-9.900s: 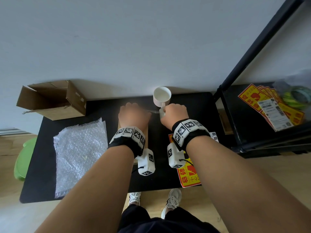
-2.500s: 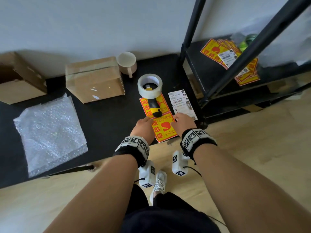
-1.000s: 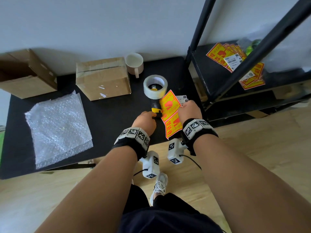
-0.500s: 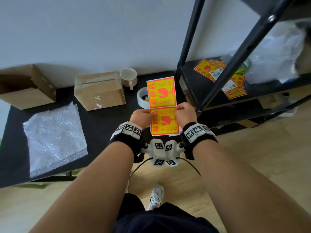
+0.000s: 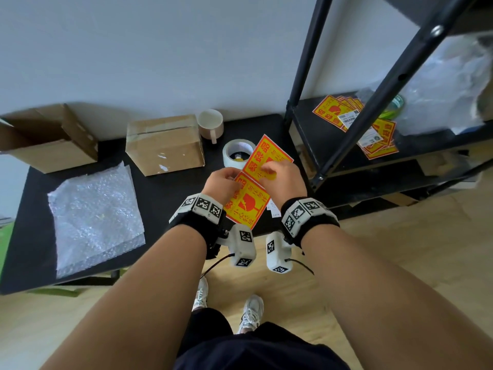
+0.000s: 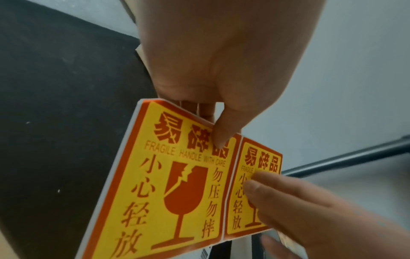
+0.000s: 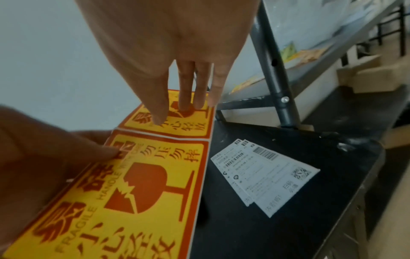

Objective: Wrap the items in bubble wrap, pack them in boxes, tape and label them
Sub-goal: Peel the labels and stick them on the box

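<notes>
label strip (image 5: 254, 182) apparently between both hands

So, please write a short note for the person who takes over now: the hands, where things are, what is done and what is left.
Left hand: pinches the near label of the fragile sticker strip.
Right hand: pinches the far label, at the seam.
Sealed box sits on the table, taped, no label on it that shows. Tape roll and mug beside it; shipping labels on the table's right end; bubble wrap and open box at left.
Left: separate one sticker, label the box, then pack the mug.
</notes>
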A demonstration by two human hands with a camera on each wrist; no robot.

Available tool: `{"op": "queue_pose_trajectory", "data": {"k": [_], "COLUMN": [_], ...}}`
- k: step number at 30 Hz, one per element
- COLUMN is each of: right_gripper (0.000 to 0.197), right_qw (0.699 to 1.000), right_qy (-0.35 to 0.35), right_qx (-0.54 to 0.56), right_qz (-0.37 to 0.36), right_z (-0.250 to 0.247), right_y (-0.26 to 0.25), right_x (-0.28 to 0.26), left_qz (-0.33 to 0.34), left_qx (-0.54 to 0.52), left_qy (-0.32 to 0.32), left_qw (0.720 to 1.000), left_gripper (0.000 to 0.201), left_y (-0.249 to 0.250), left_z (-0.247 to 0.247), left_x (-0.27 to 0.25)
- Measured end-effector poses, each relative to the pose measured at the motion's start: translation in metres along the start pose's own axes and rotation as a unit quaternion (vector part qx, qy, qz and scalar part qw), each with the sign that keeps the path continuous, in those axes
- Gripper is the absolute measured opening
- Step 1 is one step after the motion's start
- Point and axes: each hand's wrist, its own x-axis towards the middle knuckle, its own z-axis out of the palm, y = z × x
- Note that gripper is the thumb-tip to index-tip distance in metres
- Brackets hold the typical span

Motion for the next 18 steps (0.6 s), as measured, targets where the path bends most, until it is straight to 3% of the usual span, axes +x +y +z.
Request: {"op": "queue_pose_trajectory", "data": {"k": [4,8,12,18], "right_gripper": [0.028,0.026,0.026,0.022], "right_qw": [0.997,0.995,0.996,0.997], "right_qy": [-0.002,-0.002,-0.012,-0.027], "right_qx": [-0.051,-0.060,-0.051,-0.048], "right_qz": [-0.051,-0.077,-0.069,-0.058], "right_z": [-0.0003,-0.0036,-0.0033,-0.0039], "right_y": [-0.0037,-0.0051,-0.0026,-0.0025], "right_x": [-0.0022,-0.0059,-0.0071,-0.0081], "left_qz": [0.043,0.039,0.021,0.060], "left_qx": [0.078,0.090,0.073,0.115], "left_qy": [-0.021,-0.028,-0.033,-0.021], "left_qw": [0.996,0.995,0.997,0.991], "left_gripper": [0.023,0.026,0.026,0.027], "left_y": [0.0056,0.0074,0.0068,0.0075], "left_z": [0.0041,0.0069,0.0056,0.0092], "left_x": [-0.0058,-0.0076,-0.0049,-0.0043]}}
